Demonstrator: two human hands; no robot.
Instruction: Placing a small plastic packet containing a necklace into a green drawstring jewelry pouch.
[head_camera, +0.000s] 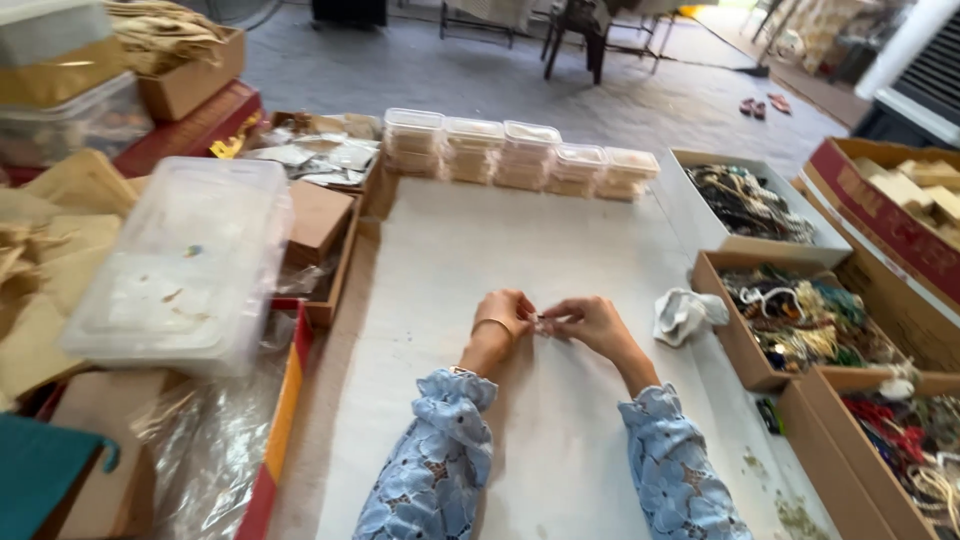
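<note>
White tabletop (520, 250) centre: tiny pale item (541, 323) pinched between left hand (503, 312) and right hand (590, 322), fingers of both closed on it. Best kept low over sheet, wrists resting, grip light; crumpled white cloth (685, 314) just right.

We look down from one head-worn camera, facing forward over a white desk (560, 250). Our hands sit close at centre; boxes ring the edges, floor lies far beyond.
</note>
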